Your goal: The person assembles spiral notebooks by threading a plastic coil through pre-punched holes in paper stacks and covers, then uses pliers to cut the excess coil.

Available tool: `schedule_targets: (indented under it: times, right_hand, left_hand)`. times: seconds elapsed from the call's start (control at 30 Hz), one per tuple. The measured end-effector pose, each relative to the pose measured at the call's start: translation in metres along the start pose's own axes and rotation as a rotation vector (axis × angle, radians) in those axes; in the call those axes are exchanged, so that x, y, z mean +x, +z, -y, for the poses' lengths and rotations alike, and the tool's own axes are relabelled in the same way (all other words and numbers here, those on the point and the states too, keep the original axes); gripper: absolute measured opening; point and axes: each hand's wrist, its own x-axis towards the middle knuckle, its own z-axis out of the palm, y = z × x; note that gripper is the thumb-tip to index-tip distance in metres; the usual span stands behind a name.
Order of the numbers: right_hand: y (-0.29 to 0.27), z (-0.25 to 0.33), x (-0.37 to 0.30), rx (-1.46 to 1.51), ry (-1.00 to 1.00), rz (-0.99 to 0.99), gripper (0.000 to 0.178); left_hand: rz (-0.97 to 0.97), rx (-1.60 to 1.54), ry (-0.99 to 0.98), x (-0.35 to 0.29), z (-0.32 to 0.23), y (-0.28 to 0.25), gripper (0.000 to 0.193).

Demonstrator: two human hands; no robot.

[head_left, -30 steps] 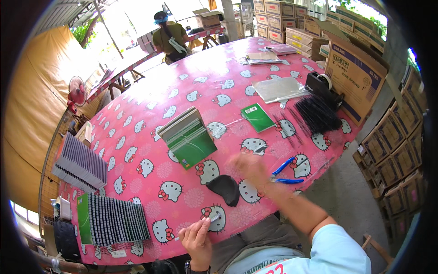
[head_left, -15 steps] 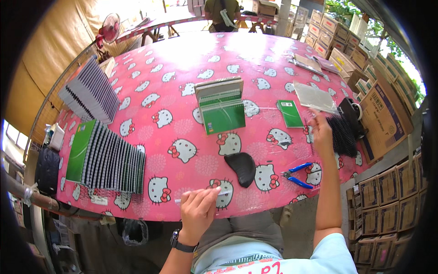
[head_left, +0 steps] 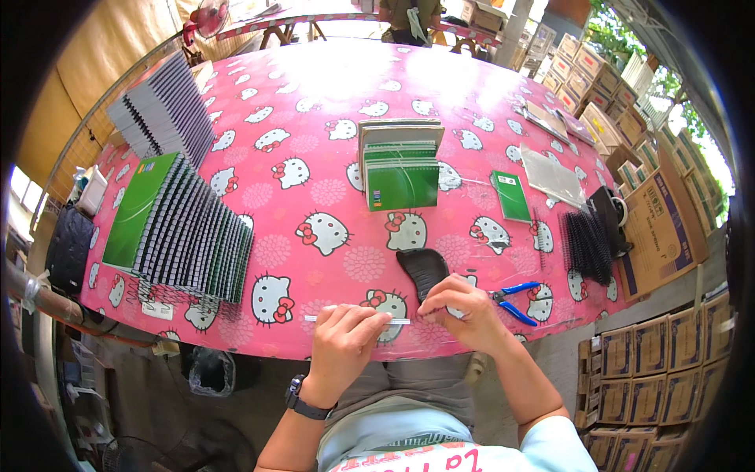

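My left hand (head_left: 344, 344) is closed round a thin white strip (head_left: 400, 321) at the table's near edge; it looks like a paper pad seen edge-on, but I cannot be sure. Just right of its end, my right hand (head_left: 465, 316) has thumb and fingertips pinched together. What they hold, if anything, is too small to make out. A curved black pad (head_left: 425, 268) lies right behind the right hand, partly covered by it. Beside that hand rest blue-handled cutting pliers (head_left: 515, 305). Farther right are a bundle of black binding coils (head_left: 588, 245) and a small green notebook (head_left: 512, 197).
Green spiral notebooks (head_left: 401, 187) stand in a holder mid-table. Tall notebook stacks, one green-covered (head_left: 141, 208) and one pale-edged (head_left: 161, 110), line the left side. A clear plastic sleeve (head_left: 553, 175) lies right, near cardboard boxes (head_left: 657, 228). Another person (head_left: 409, 20) is at the back.
My right hand has come from beside the black coils to the near edge, next to my left hand. My left hand still holds the white strip. The view has shifted slightly.
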Motion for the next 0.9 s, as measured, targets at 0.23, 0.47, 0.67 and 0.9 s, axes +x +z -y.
schedule_targets:
  times: [0.23,0.47,0.67,0.9]
  right_hand:
    - [-0.004,0.0,0.0,0.024,0.021,0.203,0.025]
    - [0.003,0.017,0.003,0.219,0.279,0.212,0.029]
    - [-0.014,-0.027,0.024,-0.017,0.293,0.267,0.043]
    - [-0.031,-0.044,0.041,-0.372,0.115,0.626,0.078]
  left_hand:
    - [-0.025,-0.01,0.0,-0.001,-0.001,0.0,0.014]
    - [0.075,0.03,-0.087,0.005,-0.022,-0.002,0.029]
    - [0.185,0.149,-0.065,-0.006,-0.016,0.01,0.024]
    - [0.177,0.128,-0.055,-0.007,-0.011,0.008,0.022]
